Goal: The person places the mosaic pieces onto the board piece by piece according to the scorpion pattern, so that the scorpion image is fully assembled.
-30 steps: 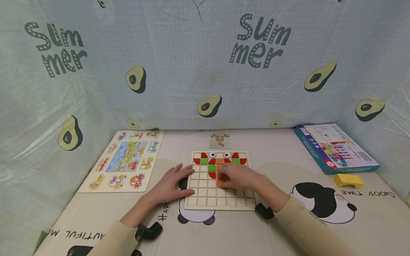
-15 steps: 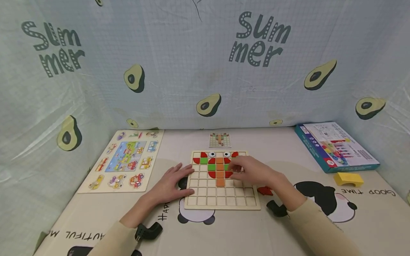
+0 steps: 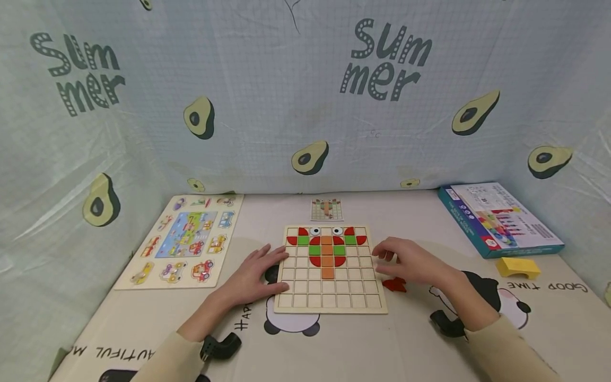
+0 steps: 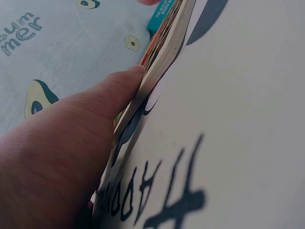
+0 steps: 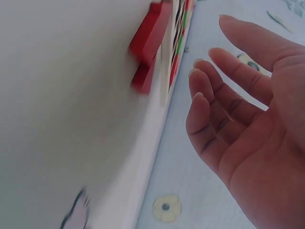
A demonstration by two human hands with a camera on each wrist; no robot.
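Observation:
A wooden grid board (image 3: 315, 300) lies flat on the table, with red, green and orange tiles (image 3: 327, 260) and two round eye pieces (image 3: 315, 232) set in its upper cells. My left hand (image 3: 258, 273) rests at the board's left edge with fingers stretched out; in the left wrist view the thumb (image 4: 126, 81) touches the rim. Off the right edge, my right hand (image 3: 406, 261) hovers with loosely bent fingers, and the right wrist view shows nothing in its palm (image 5: 257, 143). Just below it, red pieces (image 3: 394, 285) lie beside the board.
Behind the board lies a small pattern card (image 3: 326, 210). A vehicle picture puzzle (image 3: 219, 265) is at the left. At the right are a flat game box (image 3: 515, 223) and a yellow arch block (image 3: 518, 268). A fabric wall (image 3: 258, 159) closes off the back.
My right hand has moved right, from the board's middle to beyond its right edge, uncovering the tiles and the red pieces. My left hand has stayed in place.

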